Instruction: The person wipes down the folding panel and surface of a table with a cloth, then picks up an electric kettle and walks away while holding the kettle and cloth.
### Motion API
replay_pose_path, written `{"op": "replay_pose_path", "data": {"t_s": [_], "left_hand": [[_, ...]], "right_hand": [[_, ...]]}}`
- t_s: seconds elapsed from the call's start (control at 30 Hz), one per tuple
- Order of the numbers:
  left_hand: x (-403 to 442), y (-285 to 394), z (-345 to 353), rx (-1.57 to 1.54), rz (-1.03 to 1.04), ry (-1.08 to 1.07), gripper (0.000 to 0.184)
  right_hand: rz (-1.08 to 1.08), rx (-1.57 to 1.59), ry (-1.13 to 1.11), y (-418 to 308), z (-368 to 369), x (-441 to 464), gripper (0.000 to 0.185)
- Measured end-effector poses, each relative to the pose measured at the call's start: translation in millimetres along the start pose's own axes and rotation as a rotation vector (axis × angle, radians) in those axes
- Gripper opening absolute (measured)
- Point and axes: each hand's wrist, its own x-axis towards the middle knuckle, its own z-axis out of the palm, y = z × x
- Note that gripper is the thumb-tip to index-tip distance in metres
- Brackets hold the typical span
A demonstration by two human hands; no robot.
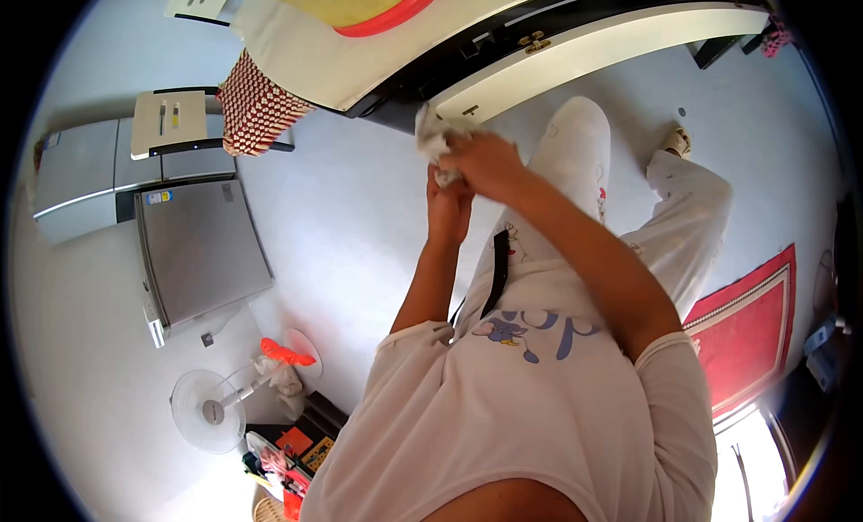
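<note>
A crumpled whitish cloth (pixel 431 136) is bunched between my two hands, out in front of my body near the edge of the table. My right hand (pixel 490 165) is closed on it from the right, fingers wrapped over its folds. Just below, my left hand (pixel 449 203) is closed around the lower part of the same cloth. The hands are close together, and the right one partly covers the left fingers. Some of the cloth is hidden inside the grip.
Above the hands stands a white-topped table (pixel 306 55) with a red-rimmed container (pixel 391 14) on it. A chair with a red-and-cream woven cover (pixel 256 109) is beside it. To the left are a grey refrigerator (pixel 202 252) and a fan (pixel 211 411). A red rug (pixel 746 324) lies right.
</note>
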Motion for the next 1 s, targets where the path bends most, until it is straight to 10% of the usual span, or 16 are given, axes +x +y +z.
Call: {"op": "replay_pose_path", "data": {"t_s": [0.17,0.33,0.53,1.0], "left_hand": [[-37,-21,-12,0.071,-0.039,0.121,0.071],[-22,13,13,0.436,0.597,0.006,0.073],[29,40,65,1.519,1.022,-0.002,0.065],[69,5,177,1.666,0.919,-0.198,0.07]], "right_hand": [[0.137,0.249,-0.188,-10,-5,-27,0.034],[0.205,0.162,0.112,-13,-51,21,0.06],[0.201,-0.026,0.16,32,-67,39,0.044],[0.314,-0.094,0.385,124,-105,5,0.038]]}}
